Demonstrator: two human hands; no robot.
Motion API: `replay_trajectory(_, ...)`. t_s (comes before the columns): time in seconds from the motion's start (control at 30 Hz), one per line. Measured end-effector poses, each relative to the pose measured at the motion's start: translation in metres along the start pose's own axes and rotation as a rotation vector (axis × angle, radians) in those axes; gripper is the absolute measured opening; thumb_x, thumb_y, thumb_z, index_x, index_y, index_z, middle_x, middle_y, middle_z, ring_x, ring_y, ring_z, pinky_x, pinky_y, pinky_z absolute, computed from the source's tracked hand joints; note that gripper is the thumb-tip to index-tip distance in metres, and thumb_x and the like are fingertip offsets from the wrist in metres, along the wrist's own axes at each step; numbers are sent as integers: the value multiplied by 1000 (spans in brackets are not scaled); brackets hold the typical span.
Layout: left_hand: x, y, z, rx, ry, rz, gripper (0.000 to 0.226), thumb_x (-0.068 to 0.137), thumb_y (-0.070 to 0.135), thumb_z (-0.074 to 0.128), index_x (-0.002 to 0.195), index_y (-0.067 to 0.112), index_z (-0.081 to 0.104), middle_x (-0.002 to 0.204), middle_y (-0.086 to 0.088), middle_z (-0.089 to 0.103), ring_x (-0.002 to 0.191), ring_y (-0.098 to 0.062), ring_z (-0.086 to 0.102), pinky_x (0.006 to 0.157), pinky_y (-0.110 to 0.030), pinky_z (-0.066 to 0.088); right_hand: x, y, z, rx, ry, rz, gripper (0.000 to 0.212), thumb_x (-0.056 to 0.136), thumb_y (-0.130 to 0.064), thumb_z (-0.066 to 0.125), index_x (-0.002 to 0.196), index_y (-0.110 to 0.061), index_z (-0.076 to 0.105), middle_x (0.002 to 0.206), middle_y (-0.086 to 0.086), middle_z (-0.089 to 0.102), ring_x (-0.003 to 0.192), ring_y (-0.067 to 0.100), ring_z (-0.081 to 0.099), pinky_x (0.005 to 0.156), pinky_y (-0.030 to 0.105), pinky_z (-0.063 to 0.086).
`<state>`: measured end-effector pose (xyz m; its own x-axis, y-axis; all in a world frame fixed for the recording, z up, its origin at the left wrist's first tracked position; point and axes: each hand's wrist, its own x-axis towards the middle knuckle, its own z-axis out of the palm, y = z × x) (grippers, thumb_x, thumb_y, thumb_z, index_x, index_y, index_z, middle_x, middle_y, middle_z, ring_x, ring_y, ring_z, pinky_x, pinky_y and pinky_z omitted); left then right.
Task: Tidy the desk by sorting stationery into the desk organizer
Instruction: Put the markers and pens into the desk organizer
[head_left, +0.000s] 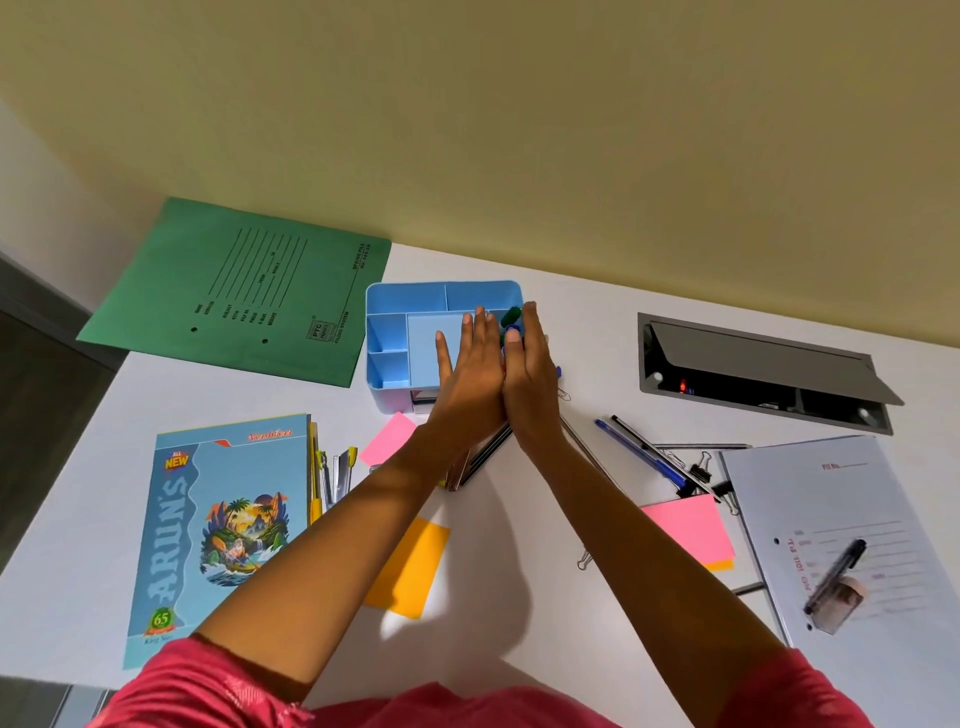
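The left hand (467, 364) and right hand (531, 364) are pressed side by side over the right part of the blue desk organizer (387, 317), which stands on the white table (156, 384) at its far middle. The fingers of both hands are straight and together, with small green and blue pieces (511, 318) caught between the palms; what they are I cannot tell. Pens (644, 452) and pink sticky notes (691, 525) lie to the right, and a green file folder (249, 291) lies far left.
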<state>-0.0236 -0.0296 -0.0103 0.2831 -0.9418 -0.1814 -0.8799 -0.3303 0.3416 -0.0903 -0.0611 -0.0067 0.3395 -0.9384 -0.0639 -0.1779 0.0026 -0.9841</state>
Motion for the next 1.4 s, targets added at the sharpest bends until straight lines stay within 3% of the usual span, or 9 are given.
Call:
replay_trajectory(0.1, -2, -2, 1, 15, 40, -10, 75, 99, 43, 35, 150, 9, -8, 158, -12, -14, 145, -27, -17, 112, -50, -16, 9, 2, -2, -19, -70, -45, 49, 103, -15, 35, 149, -6, 19, 151, 4, 31, 137, 12, 32, 104, 7, 32)
replay_trajectory(0.2, -2, -1, 3, 7, 68, -2, 80, 97, 42, 42, 149, 6, -7, 158, -15, -11, 145, -29, -15, 110, -50, -19, 23, 5, -9, -138, -85, -142, 51, 101, -22, 39, 148, -8, 26, 152, 9, 34, 138, 19, 36, 110, 29, 38)
replay_trajectory(0.27, -2, -1, 4, -14, 83, -6, 81, 95, 43, 46, 150, 6, -1, 158, -17, -4, 146, -31, -9, 109, -49, -19, 27, 6, -11, -169, -126, -205, 49, 99, -20, 46, 145, -9, 33, 147, 9, 41, 134, 18, 41, 107, 25, 41)
replay_trajectory(0.4, -3, -5, 11, 65, 112, -36, 85, 79, 52, 64, 139, -2, 40, 144, -24, 40, 135, -38, 36, 104, -63, 11, 34, 12, -16, -319, -128, -368, 38, 92, -21, 59, 127, -5, 53, 122, 10, 57, 113, 16, 56, 95, 22, 50)
replay_trajectory(0.47, -3, -7, 12, 48, 127, -66, 86, 77, 58, 57, 132, -7, 46, 138, -27, 47, 128, -41, 44, 99, -66, 18, 42, 16, -19, -378, -24, -442, 28, 89, -20, 61, 111, -2, 60, 107, 12, 61, 100, 18, 60, 85, 24, 54)
replay_trajectory(0.73, -8, -16, 12, -33, 204, -73, 61, 87, 38, 47, 129, -6, 51, 137, -28, 47, 127, -44, 45, 100, -66, 27, 46, 16, -14, -701, -29, -746, 17, 90, -12, 54, 90, 2, 64, 86, 14, 64, 76, 22, 59, 62, 28, 51)
replay_trajectory(0.83, -10, -17, 9, -185, 261, -106, 65, 91, 25, 56, 145, 1, 28, 156, -20, 18, 145, -38, 14, 113, -53, -4, 51, 14, -12, -713, 89, -681, 16, 89, -13, 56, 89, 2, 63, 83, 14, 62, 73, 23, 57, 59, 28, 49)
replay_trajectory(1.07, -24, -20, 10, -243, 327, -58, 57, 91, 18, 44, 145, 3, 32, 157, -18, 15, 147, -32, 4, 109, -42, -19, 46, 19, -12, -843, 80, -788, 16, 87, -11, 59, 88, 4, 64, 80, 16, 61, 70, 25, 57, 56, 30, 50)
replay_trajectory(1.4, -52, -28, 2, -456, 545, -73, 37, 83, 2, 49, 117, 13, 56, 122, 0, 60, 121, -15, 48, 117, -36, 7, 24, -2, -26, -713, 74, -744, 18, 87, -16, 60, 95, 0, 62, 94, 14, 59, 85, 25, 54, 71, 25, 45)
